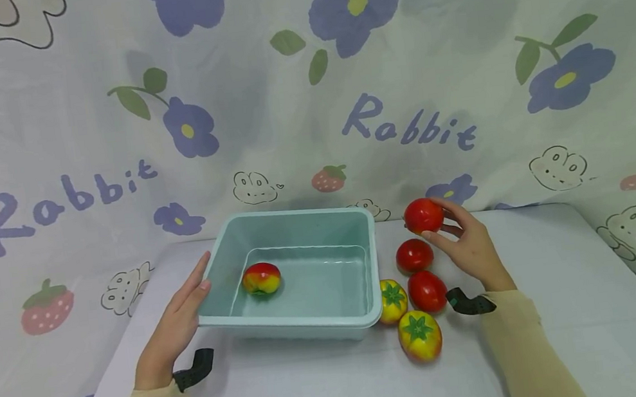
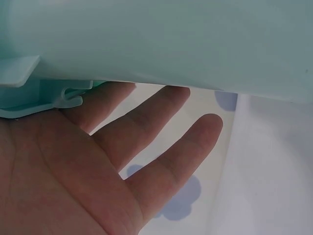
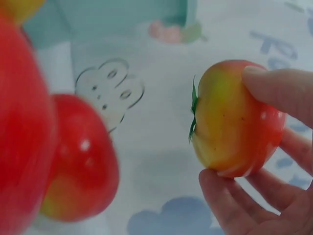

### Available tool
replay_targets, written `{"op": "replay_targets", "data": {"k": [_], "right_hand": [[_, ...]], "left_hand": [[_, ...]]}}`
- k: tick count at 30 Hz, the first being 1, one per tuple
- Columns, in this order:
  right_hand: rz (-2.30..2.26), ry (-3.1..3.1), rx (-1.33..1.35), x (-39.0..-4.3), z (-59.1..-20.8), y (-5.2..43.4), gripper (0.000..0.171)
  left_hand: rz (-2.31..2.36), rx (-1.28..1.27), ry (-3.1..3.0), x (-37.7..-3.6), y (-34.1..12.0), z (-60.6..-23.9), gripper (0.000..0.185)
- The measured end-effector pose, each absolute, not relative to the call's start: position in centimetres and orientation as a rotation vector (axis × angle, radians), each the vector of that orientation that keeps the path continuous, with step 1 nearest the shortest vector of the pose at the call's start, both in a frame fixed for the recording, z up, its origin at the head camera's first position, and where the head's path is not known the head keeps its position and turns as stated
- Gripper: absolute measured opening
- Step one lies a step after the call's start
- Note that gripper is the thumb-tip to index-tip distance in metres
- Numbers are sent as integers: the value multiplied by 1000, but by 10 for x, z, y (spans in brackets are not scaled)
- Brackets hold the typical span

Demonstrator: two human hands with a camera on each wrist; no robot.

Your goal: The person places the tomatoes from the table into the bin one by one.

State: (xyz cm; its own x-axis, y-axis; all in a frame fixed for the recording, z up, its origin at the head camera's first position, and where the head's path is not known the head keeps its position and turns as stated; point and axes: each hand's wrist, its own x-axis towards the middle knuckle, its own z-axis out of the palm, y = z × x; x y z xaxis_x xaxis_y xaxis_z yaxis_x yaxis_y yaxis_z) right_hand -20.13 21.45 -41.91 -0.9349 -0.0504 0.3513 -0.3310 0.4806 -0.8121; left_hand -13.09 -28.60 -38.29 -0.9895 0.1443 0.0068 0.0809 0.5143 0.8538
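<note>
The fruit in hand (image 1: pixel 423 216) is to the right of the basin (image 1: pixel 302 320), near the far edge of the tabletop (image 1: pixel 326 388). Your right grip (image 1: pixel 468 244) pinches it, thumb and fingers parted just to its width; its green leaves face the basin, with yellow around them and red behind. Nearer you are four more: an upper red fruit (image 1: pixel 414 255), a lower red fruit (image 1: pixel 428 291), a leaf-up fruit (image 1: pixel 393 301) just beside the basin's right wall, and the nearest fruit (image 1: pixel 420 336). Inside the basin, toward its left, lies a red-yellow fruit (image 1: pixel 262 278). Your left grip (image 1: pixel 176 320) touches the basin's left side, fingers extended and spread rather than curled round anything. Black wrist mounts (image 1: pixel 468 302) sit at both tan sleeves (image 1: pixel 521 339). A cloth (image 1: pixel 261 101) with flowers, rabbits and "Rabbit" lettering hangs behind.
</note>
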Motion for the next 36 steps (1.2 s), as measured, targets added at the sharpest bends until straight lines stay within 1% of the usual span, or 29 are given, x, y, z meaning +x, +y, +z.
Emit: {"op": "replay_targets", "data": {"k": [19, 36], "right_hand": [[1429, -2335, 485, -180, -387, 182, 68], [1374, -2344, 615, -162, -379, 157, 75]], "left_hand": [[1512, 213, 2681, -132, -287, -382, 56], [1481, 208, 2695, -130, -287, -383, 55]]}}
